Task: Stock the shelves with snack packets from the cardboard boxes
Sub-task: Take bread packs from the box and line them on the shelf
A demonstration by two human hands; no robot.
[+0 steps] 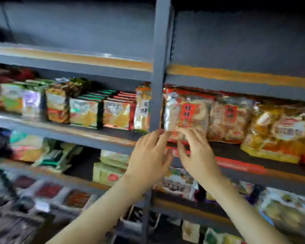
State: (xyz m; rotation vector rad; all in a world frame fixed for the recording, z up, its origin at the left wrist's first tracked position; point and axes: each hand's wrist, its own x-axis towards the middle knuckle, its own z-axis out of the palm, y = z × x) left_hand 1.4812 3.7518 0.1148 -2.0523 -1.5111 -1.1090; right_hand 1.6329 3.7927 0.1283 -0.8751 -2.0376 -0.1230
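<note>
A clear snack packet (187, 113) with a red label stands upright at the front of the middle shelf (225, 152), just right of the grey upright post (158, 71). My left hand (149, 156) touches its lower left corner with fingers nearly straight. My right hand (195, 152) touches its bottom edge with fingers spread. Whether either hand pinches the packet is blurred. A matching red-label packet (227, 118) stands right beside it. No cardboard box is in view.
Orange-yellow packets (278, 131) fill the shelf further right. Left of the post stand rows of green, red and white packets (84, 111). The shelf above (236, 50) is dark. Lower shelves (109, 169) hold more mixed snacks.
</note>
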